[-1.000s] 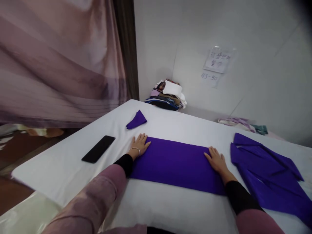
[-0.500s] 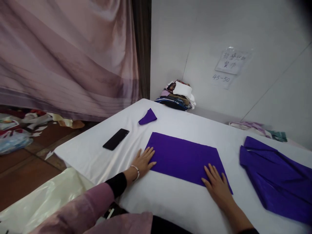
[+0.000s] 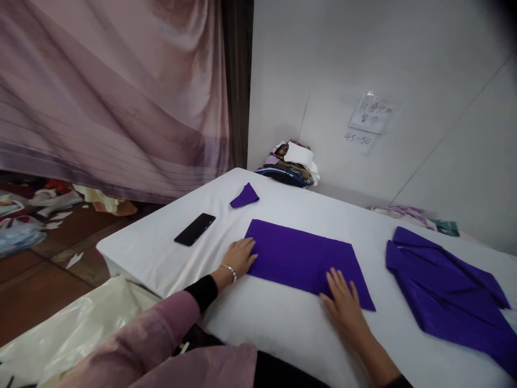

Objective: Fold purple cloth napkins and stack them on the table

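Note:
A purple cloth [image 3: 301, 253], folded to a flat rectangle, lies on the white-covered table [image 3: 283, 318] before me. At its left end rests my left hand [image 3: 239, 255], fingers out over the edge and slightly bent, holding nothing. My right hand [image 3: 343, 299] is on the near right part of the cloth, fingers stretched and spread, palm down. Beyond the cloth stands a small folded purple cloth [image 3: 245, 196] with a pointed top. More purple cloth [image 3: 448, 285] lies loosely creased to the right.
A black phone [image 3: 195, 229] lies on the table's left side. Behind the far edge is a pile of folded fabrics [image 3: 293, 163]. A pink curtain [image 3: 121, 97] hangs at left, and paper signs [image 3: 369, 116] are on the wall. Pale plastic sheeting [image 3: 92, 323] sits by the table.
My right hand has shifted slightly left on the cloth. The fingers of my left hand are a little more bent. The whole view has turned slightly.

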Demonstrator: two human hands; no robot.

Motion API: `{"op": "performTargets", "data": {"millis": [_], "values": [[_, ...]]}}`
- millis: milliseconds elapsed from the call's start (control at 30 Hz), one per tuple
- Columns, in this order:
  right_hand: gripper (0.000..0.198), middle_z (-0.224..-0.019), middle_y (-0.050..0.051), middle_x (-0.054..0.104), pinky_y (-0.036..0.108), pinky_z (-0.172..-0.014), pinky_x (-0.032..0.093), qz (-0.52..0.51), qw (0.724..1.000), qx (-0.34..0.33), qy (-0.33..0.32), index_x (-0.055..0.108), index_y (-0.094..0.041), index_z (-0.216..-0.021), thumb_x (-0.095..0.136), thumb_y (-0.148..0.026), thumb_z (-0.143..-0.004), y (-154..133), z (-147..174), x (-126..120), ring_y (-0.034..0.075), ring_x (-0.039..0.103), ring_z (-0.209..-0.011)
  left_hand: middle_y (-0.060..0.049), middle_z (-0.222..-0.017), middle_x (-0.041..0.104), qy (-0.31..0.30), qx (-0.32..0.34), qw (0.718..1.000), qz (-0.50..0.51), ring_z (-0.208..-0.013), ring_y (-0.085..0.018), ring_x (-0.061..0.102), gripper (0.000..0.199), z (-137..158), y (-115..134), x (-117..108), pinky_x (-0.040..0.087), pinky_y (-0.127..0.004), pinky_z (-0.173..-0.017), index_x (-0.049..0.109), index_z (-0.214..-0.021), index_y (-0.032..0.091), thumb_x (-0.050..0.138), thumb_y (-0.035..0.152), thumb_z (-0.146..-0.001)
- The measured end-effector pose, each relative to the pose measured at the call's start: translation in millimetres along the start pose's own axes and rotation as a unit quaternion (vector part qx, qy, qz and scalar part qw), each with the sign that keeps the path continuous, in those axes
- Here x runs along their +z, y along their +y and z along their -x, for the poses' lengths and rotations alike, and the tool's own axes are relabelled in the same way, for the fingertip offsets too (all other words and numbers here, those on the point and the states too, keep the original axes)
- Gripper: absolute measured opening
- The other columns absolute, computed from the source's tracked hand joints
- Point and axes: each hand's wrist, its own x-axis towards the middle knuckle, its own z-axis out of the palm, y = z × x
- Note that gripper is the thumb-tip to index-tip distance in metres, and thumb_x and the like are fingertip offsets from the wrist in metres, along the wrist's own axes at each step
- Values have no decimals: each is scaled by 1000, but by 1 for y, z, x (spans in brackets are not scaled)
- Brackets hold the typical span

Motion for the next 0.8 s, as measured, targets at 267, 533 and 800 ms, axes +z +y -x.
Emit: {"op": "performTargets", "data": {"millis": [267, 533, 800], "values": [[61, -148, 7, 21, 51, -108, 9, -40, 991, -86, -92, 28, -19, -141, 28, -52, -89, -50, -29, 12, 25, 15, -137, -8, -147, 29, -71, 0, 997, 7, -136, -25, 22, 59, -28, -5, 17, 15, -48, -110, 35, -137, 19, 30, 52, -88], [61, -148, 7, 23, 51, -108, 10, -32, 992, -103, -64, 26, -22, -142, 26, -55, -90, -39, -22, 22, 25, 16, -137, -11, -147, 29, -27, -2, 1000, -5, -137, -27, 18, 60, -47, -6, 18, 10, -50, -110, 36, -136, 17, 29, 52, -88], [62, -149, 5, 21, 49, -109, 9, -26, 992, -95, -83, 26, -20, -142, 26, -54, -90, -40, -22, 19, 23, 15, -137, -6, -148, 27, -72, 13, 997, 37, -137, -23, 17, 67, -78, -6, 32, 8, -45, -111, 33, -138, 21, 28, 61, -84]]}}
